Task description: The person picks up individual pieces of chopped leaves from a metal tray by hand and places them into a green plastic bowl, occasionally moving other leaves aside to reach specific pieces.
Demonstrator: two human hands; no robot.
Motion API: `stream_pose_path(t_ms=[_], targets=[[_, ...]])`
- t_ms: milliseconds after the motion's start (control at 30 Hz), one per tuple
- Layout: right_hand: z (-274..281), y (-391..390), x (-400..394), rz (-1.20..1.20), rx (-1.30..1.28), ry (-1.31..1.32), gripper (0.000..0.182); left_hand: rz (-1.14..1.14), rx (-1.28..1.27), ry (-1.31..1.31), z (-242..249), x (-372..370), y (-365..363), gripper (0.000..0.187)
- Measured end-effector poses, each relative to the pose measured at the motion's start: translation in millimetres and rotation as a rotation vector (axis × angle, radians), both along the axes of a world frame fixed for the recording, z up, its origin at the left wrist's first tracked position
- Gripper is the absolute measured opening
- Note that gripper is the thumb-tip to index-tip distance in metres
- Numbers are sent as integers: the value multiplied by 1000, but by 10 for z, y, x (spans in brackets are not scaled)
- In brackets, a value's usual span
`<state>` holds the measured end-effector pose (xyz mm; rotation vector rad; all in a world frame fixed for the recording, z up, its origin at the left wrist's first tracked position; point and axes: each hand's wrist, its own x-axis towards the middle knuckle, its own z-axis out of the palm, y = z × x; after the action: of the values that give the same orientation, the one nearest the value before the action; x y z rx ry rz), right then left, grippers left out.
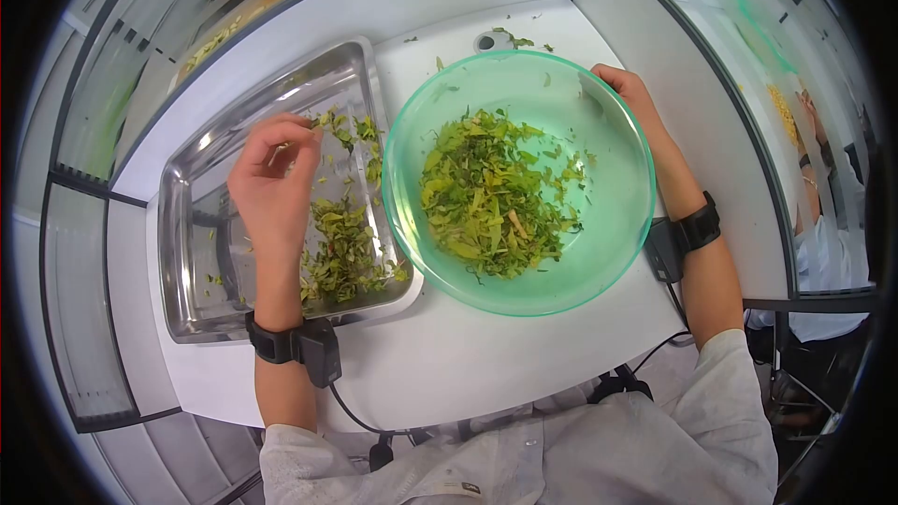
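Observation:
My left hand (278, 168) is over the metal tray (210, 224), thumb and fingertips pinched together at a small bit of green leaf. Green leaves (341, 248) lie in the right part of that tray. Beside it stands a translucent green bowl (580, 262) with a heap of chopped leaves (486, 196) in it. At the bowl's upper right rim is my right hand (625, 89), its fingers curled against the rim and partly hidden behind it.
Low white panels (673, 103) enclose the white table (468, 355) at the back and sides. Leaf scraps lie near a round grey cable hole (488, 41) behind the bowl. Black wrist devices with cables sit on both forearms. Beyond the right panel, other people are partly visible.

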<state>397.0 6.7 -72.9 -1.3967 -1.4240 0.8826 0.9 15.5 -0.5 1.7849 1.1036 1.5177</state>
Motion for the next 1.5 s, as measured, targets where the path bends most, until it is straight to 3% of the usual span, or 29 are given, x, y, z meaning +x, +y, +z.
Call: stream_pose_path(t_ms=[300, 433, 500, 567, 633, 900, 967, 1000, 1067, 1200, 1267, 1500], targets=[[10, -14, -7, 0, 0, -11, 27, 25, -35, 32, -21, -26, 3, 10], [17, -12, -15, -13, -3, -2, 27, -44, 105, -55, 18, 42, -47, 18], [49, -36, -40, -22, 2, -24, 27, -236, 241, -49, 34, 46, -88, 23], [34, -18, -11, -11, -25, -27, 26, -345, 180, -76, 61, 75, -152, 23], [47, -24, -25, -10, -20, -16, 26, -607, 65, 220, 93, 96, -199, 20], [43, -27, -29, -11, -26, -2, 27, -425, 179, 490, 132, 183, -186, 21], [50, -28, -36, -4, -2, -8, 27, -217, 117, 495, 99, 197, -163, 22], [42, -23, -32, -9, -8, 1, 27, -217, 117, 495, 33, 172, -137, 22], [23, -16, -25, -12, -15, 11, 27, -19, -1, 700, -114, 70, -76, 22], [9, -3, -1, 2, -6, -8, 27, -89, -3, 968, -111, -25, -82, 22], [0, -6, -6, 1, 11, -2, 26, -144, -328, 1025, -30, 6, -88, 22], [27, -18, -23, -11, -26, 14, 27, -106, -265, 965, -104, -15, -87, 17]])
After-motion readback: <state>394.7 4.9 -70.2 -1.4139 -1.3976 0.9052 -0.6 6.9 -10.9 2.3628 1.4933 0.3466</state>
